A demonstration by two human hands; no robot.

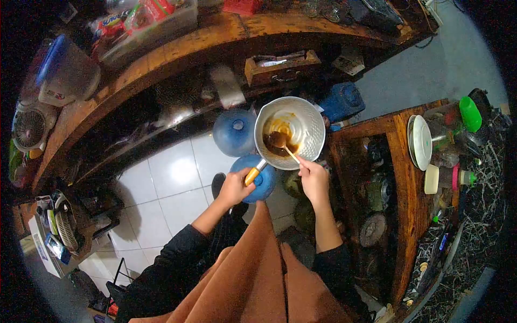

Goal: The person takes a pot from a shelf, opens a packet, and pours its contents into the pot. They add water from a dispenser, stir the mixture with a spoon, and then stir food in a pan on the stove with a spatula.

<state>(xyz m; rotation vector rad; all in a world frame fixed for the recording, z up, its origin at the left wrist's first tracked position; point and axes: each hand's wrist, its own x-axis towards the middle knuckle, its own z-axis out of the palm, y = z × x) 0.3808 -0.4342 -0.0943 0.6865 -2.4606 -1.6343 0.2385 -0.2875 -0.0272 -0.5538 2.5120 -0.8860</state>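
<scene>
My left hand [236, 188] is wrapped round the yellow handle [252, 175] of a silver saucepan [314, 121], holding it out in front of me above the floor. The pan has a dimpled metal wall, and a brown sauce [292, 146] lies at its bottom with smears up the inside. In my right hand [315, 180] is the light-coloured handle of a wooden spoon [291, 154]. The spoon's bowl, coated brown, rests in the sauce. Both hands are closed on their handles.
Below the pan stand two blue water jugs [229, 134] on the white tiled floor [171, 167]. A long wooden counter [177, 51] curves across the back. To the right, a wooden-edged shelf unit [406, 215] bears white plates [423, 142] and a green scoop [470, 114].
</scene>
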